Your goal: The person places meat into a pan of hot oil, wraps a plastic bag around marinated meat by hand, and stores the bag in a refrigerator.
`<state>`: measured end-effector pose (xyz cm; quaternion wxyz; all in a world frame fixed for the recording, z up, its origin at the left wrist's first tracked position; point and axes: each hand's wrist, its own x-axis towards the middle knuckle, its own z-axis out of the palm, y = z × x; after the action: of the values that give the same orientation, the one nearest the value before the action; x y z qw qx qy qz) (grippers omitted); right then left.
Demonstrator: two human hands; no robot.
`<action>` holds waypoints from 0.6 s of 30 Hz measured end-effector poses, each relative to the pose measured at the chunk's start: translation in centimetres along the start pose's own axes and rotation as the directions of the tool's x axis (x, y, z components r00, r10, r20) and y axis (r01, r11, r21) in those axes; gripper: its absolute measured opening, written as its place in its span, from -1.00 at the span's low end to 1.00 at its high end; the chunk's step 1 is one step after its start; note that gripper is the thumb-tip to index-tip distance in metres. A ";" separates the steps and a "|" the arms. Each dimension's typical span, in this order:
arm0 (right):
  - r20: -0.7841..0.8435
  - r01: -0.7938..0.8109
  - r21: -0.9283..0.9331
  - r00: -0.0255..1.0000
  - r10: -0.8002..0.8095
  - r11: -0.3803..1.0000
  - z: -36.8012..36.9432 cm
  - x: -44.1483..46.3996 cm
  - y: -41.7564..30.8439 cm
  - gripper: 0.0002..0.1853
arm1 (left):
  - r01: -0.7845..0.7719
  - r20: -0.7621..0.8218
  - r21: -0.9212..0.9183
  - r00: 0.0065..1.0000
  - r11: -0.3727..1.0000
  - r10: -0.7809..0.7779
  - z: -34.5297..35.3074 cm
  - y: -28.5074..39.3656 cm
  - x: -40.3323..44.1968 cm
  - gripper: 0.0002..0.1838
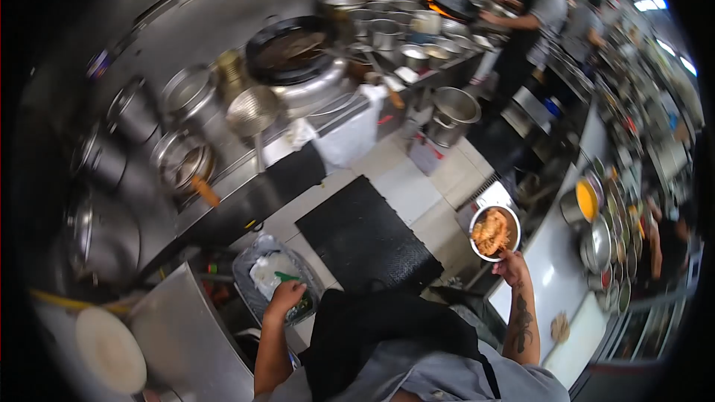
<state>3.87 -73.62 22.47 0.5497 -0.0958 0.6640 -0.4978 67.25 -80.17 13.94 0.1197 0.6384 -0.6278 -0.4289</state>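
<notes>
My right hand (511, 268) grips the rim of a round metal bowl (515, 217). Inside lies a heap of orange-brown food (491, 232), perhaps fried, its exact kind unclear. The bowl is held out over the floor, beside the white counter at right. My left hand (287, 298) hangs over a grey bin (249, 257) lined with plastic. Its fingers look curled but are blurred, so whether they hold anything is unclear. Something green (286, 277) shows just beyond those fingers, with white material (272, 264) in the bin behind it.
A large black wok (279, 41) sits on the range at left, with a wire strainer (253, 110) nearby. Pots line that counter. A steel pot (456, 108) stands farther along the aisle. A black mat (365, 234) covers floor tiles. A co-worker (532, 22) handles a flaming wok.
</notes>
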 end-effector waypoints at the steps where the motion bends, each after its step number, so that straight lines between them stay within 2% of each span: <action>1: 0.022 0.009 -0.056 1.000 -0.008 0.998 3.9 2.0 -1.0 -0.84 | -0.012 -0.051 -0.017 0.999 1.000 0.012 -0.1 -0.4 0.3 -0.57; 4: 0.146 -0.007 -0.224 0.988 0.041 0.975 15.2 9.7 -3.2 -0.82 | 0.094 -0.035 -0.200 0.994 0.975 -0.103 -1.3 0.3 1.7 -0.58; 7: 0.352 0.141 -0.253 0.935 -0.045 0.957 30.6 12.0 -7.1 -0.80 | 0.112 -0.033 -0.236 0.992 0.965 -0.123 -3.3 -0.3 4.7 -0.58; 10: 0.530 0.265 -0.273 0.844 -0.086 0.925 44.0 14.7 -10.0 -0.77 | 0.009 -0.149 -0.403 0.986 0.915 -0.076 -5.3 -1.1 8.6 -0.54; 11: 0.534 0.323 -0.332 0.839 -0.106 0.887 48.4 16.6 -10.7 -0.70 | 0.027 -0.112 -0.405 0.991 0.914 -0.078 -6.2 -1.9 10.2 -0.55; 12: 0.537 0.374 -0.394 0.835 -0.120 0.840 52.6 18.5 -11.0 -0.63 | -0.003 -0.135 -0.438 0.989 0.899 -0.062 -7.6 -1.4 11.4 -0.56; 14: 0.640 0.521 -0.393 0.746 -0.181 0.758 60.8 21.0 -12.1 -0.64 | -0.063 -0.186 -0.505 0.982 0.861 -0.037 -11.1 1.6 12.6 -0.59; 15: 0.672 0.703 -0.474 0.678 -0.298 0.530 65.1 21.7 -12.7 -0.69 | -0.033 -0.162 -0.505 0.985 0.863 -0.057 -14.2 4.7 12.4 -0.58; 16: 0.715 0.809 -0.507 0.588 -0.378 0.299 68.7 21.7 -13.1 -0.70 | -0.032 -0.156 -0.541 0.986 0.840 -0.063 -15.5 5.2 13.1 -0.58; 18: 0.780 0.839 -0.519 0.388 -0.491 -0.163 75.0 21.2 -13.6 -0.68 | -0.019 -0.132 -0.613 0.988 0.790 -0.079 -17.1 5.5 14.6 -0.57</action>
<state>52.07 -136.23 26.93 0.1338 -0.7924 0.5512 -0.2244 73.10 -101.00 22.24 0.3602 0.6055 -0.4340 -0.5615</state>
